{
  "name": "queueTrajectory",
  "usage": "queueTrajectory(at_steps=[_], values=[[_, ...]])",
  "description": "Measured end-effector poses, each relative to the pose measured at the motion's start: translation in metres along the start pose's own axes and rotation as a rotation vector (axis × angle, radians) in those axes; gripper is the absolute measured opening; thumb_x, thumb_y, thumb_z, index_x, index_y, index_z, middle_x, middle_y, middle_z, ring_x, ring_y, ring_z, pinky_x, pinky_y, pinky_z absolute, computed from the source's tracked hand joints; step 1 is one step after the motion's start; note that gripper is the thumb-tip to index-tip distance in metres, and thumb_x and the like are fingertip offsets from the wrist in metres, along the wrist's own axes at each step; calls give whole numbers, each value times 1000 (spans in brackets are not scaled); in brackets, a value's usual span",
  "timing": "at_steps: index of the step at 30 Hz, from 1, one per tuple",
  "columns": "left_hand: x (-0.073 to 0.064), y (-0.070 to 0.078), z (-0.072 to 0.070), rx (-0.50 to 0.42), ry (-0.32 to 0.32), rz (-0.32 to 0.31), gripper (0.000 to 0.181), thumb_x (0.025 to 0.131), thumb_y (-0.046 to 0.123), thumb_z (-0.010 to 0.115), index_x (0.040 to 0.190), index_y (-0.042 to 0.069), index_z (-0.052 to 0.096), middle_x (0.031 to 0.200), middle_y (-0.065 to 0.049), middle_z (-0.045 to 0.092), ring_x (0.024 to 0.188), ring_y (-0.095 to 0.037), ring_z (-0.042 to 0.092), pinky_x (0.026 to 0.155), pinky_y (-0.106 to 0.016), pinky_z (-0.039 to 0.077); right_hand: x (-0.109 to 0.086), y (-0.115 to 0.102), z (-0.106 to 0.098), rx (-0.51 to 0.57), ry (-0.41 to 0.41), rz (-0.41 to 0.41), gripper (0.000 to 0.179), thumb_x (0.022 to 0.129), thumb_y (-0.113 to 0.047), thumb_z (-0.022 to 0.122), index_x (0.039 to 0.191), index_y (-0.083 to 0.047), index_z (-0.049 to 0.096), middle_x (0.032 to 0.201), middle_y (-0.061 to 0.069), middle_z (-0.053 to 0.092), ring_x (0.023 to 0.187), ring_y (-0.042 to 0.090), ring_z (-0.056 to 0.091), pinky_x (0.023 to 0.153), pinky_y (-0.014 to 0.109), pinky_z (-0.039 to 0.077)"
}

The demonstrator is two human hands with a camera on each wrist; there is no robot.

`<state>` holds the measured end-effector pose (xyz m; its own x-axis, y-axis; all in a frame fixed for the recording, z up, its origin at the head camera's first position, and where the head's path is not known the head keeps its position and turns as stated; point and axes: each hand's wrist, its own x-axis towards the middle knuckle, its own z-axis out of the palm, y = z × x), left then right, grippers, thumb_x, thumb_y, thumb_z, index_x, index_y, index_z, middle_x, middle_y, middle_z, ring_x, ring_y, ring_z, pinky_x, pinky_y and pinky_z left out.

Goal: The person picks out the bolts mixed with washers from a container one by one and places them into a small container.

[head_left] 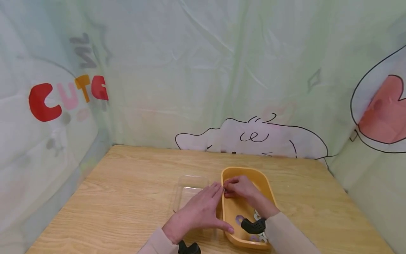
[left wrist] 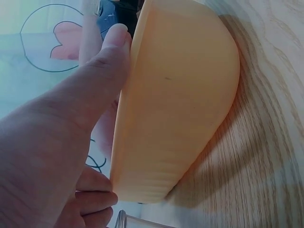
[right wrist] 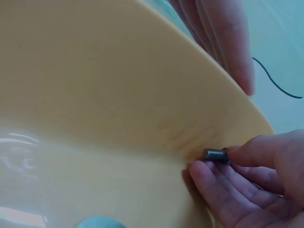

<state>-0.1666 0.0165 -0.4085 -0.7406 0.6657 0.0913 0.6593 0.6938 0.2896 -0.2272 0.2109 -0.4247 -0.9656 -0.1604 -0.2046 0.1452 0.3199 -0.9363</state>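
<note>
Inside the yellow-orange plastic bin point(head_left: 236, 203), near its far left corner, my right hand point(head_left: 242, 187) pinches a small threaded metal bolt point(right wrist: 214, 154) between thumb and fingers. The bolt's threaded end points out from the fingertips, close to the bin's wall; its other end is hidden by the fingers. My left hand point(head_left: 204, 208) lies along the bin's left rim with fingers and thumb spread straight, touching the edge from outside. Several flat ring washers point(head_left: 239, 220) lie on the bin's floor at the near end, partly covered by the right wrist.
A clear plastic container point(head_left: 191, 180) stands just left of the bin, partly behind the left hand. Both stand on a wood-grain table point(head_left: 133, 183). Printed curtains point(head_left: 168, 70) hang behind the table and along its sides. Black wrist devices point(head_left: 253, 226) sit under each forearm.
</note>
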Motion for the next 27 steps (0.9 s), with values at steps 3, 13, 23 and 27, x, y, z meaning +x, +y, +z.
queueTrajectory(at_steps=[3,13,23,27], values=[[0,0,1,3,-1,4,123,72,81,64,157,3,22,163,-13,28,151,-25,28,123,-40,29,-3,-2,-3,-9,1,4,25,94,-2,60,110,16,64,92,14,71,79,20,72,79,38,63],[-1,-1,1,3,-9,-10,124,73,82,62,157,1,19,164,-14,24,152,-25,24,124,-39,27,-1,-10,-8,-5,19,-2,26,93,-2,61,110,17,64,91,16,73,79,22,72,78,37,63],[-6,-8,-10,11,16,-73,125,70,82,63,156,0,23,164,-14,24,152,-27,25,122,-40,30,-4,-29,-14,24,-14,-36,28,95,-5,60,114,16,62,98,20,72,84,21,73,83,39,62],[-9,-14,-16,-11,15,-114,124,69,81,66,156,2,25,165,-13,23,153,-25,21,124,-40,27,-5,-35,-17,28,-27,-64,30,96,-5,59,117,16,61,100,22,72,86,22,73,83,40,61]])
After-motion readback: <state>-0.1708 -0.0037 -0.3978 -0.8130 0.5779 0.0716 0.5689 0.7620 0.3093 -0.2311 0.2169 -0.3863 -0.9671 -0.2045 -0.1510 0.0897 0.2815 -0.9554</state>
